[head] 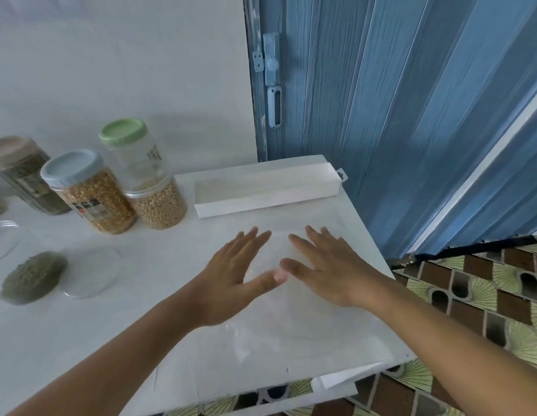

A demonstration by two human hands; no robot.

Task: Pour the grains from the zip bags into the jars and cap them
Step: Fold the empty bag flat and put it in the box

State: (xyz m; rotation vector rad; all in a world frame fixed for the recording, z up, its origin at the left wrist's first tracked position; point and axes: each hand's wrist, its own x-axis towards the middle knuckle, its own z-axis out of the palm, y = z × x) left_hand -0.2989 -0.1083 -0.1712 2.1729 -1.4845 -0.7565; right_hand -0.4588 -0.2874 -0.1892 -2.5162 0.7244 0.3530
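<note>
My left hand (231, 274) and my right hand (330, 271) lie flat with straight fingers on a clear empty zip bag (291, 328) spread on the white table (147, 295). At the back left stand three capped jars: one with a green lid (147, 175) partly filled with pale round grains, one with a blue lid (87, 190) full of yellow grains, and one with a pinkish lid (24, 175) holding dark green grains. A zip bag of green grains (33, 277) lies at the left, its clear empty part (93, 271) beside it.
A long white box (267, 187) lies behind my hands near the table's far edge. A blue folding door (381, 115) stands to the right. Patterned floor tiles (471, 295) show past the table's right edge. Another clear bag edge (3, 238) sits far left.
</note>
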